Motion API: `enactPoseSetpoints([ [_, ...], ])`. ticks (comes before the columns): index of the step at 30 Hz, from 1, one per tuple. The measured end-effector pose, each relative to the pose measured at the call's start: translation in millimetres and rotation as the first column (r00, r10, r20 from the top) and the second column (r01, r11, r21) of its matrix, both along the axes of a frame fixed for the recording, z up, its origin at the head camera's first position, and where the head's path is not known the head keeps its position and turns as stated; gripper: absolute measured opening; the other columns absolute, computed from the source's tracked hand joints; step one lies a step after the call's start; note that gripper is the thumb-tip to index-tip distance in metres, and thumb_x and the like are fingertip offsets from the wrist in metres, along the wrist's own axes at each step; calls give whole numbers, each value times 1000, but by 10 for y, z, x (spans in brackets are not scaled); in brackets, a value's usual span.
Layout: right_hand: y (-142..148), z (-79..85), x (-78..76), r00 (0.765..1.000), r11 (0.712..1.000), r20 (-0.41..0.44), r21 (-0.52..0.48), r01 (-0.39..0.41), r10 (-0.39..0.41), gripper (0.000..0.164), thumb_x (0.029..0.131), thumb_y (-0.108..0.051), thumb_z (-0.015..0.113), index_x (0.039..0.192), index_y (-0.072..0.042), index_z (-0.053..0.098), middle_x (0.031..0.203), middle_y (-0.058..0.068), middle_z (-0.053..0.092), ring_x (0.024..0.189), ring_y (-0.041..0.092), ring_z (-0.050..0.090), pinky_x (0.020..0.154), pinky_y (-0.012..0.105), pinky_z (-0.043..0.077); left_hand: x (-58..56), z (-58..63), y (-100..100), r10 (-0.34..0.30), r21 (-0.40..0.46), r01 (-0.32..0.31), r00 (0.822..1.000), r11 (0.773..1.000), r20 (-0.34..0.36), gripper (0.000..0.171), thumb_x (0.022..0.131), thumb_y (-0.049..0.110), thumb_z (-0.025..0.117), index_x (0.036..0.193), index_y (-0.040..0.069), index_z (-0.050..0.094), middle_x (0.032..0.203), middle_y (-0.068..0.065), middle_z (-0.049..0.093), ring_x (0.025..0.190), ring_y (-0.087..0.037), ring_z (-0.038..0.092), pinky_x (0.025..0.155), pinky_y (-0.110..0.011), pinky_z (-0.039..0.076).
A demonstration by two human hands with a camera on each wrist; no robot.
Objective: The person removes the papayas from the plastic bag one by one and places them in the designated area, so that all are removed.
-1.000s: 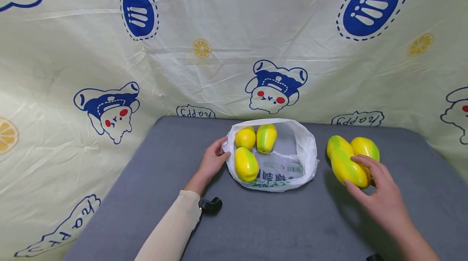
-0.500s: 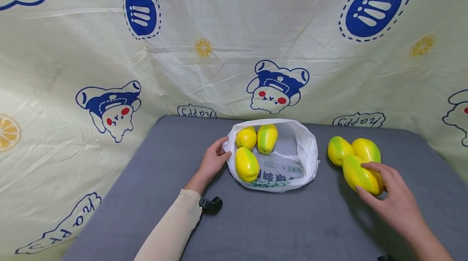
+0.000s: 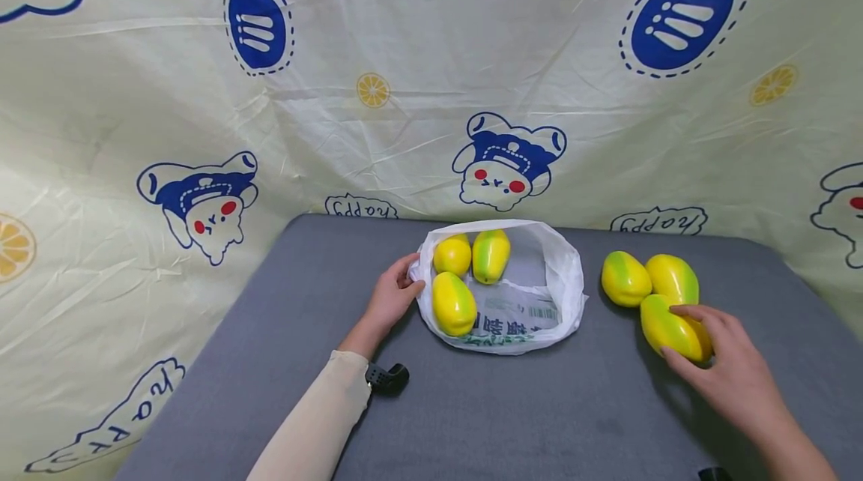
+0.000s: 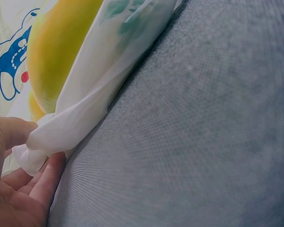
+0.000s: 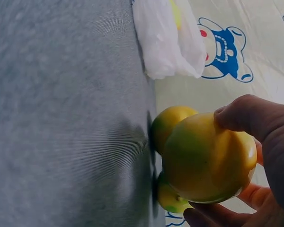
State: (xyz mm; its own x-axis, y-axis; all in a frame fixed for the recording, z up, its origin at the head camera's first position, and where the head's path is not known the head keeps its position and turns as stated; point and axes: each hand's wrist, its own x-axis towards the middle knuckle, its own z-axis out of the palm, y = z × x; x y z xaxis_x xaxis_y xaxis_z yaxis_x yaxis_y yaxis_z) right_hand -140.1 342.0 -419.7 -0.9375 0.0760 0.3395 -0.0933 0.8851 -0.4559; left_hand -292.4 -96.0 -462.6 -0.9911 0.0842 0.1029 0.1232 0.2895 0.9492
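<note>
From where I stand, I see a person with 2 hands over a grey table. The right hand, at the right of the frame, has its thumb and fingers around a yellow-green mango-like fruit. In the right wrist view this fruit appears lifted off the cloth surface. Behind it, 2 more fruits of the same kind, the rear left fruit and the rear right fruit, lie side by side; whether the held fruit touches them, I cannot tell.

The left hand, at the centre left, pinches the edge of a white plastic bag between thumb and fingers. The bag stands with its mouth open, in the middle of the frame, and 3 yellow fruits are inside, in its left part: a round fruit, an oblong fruit, and a front fruit. On the left wrist is a black band, just beyond a cream sleeve.
</note>
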Motion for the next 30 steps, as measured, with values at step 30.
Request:
enactPoseSetpoints([
  [30,-3,-39,-44,999,1000,-42,2,-2,2,51,90,-14,70,134,2,50,139,37,40,123,57,33,98,75,26,18,16,5,5,-16,-5,1000,1000,25,51,95,15,66,144,21,54,139,-6,59,104,-21,56,94,-32,52],
])
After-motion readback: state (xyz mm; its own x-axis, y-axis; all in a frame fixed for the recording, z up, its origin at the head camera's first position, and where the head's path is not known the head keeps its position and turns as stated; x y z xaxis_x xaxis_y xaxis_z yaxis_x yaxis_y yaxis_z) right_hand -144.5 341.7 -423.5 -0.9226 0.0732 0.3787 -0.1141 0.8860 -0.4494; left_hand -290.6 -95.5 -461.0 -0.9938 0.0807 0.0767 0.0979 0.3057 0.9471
